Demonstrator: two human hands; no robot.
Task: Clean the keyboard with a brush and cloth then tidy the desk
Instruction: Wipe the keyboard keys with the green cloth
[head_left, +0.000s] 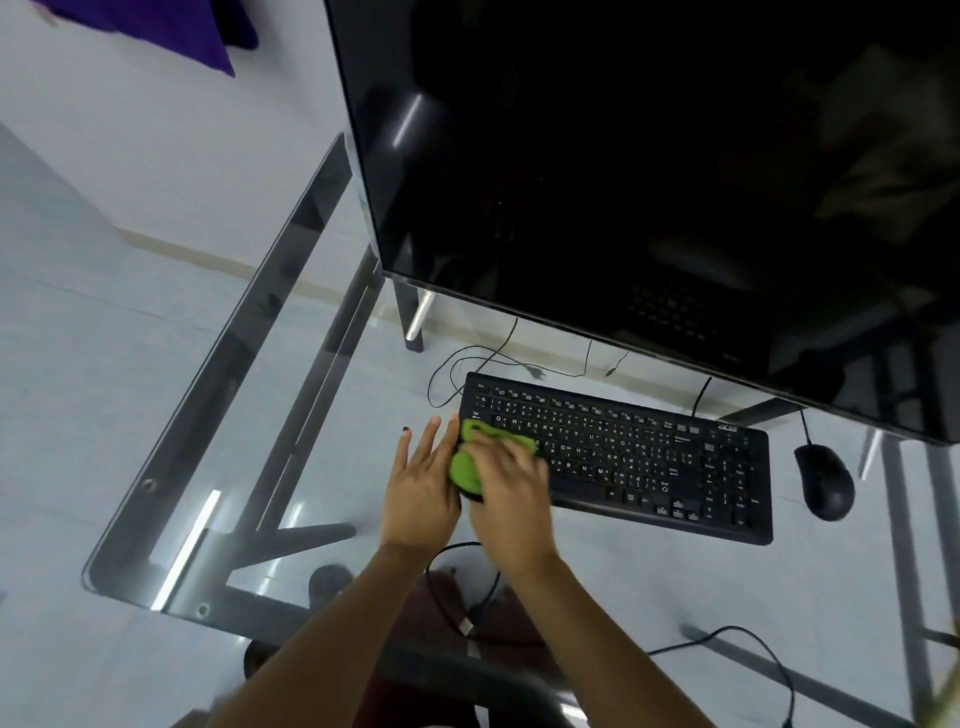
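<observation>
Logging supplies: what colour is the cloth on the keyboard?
Bright green cloth, clearest in the head view, under the right hand.

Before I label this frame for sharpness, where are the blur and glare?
Head view: motion blur smears the right hand wiping the green cloth on the black keyboard; white glare streaks the clear glass desk and dark monitor screen; wide-angle bending at edges.

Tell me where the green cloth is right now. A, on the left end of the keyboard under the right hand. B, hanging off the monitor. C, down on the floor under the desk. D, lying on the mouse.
A: the green cloth sits on the left end of the keyboard, with the right hand pressing on it and the left hand beside it.
</observation>
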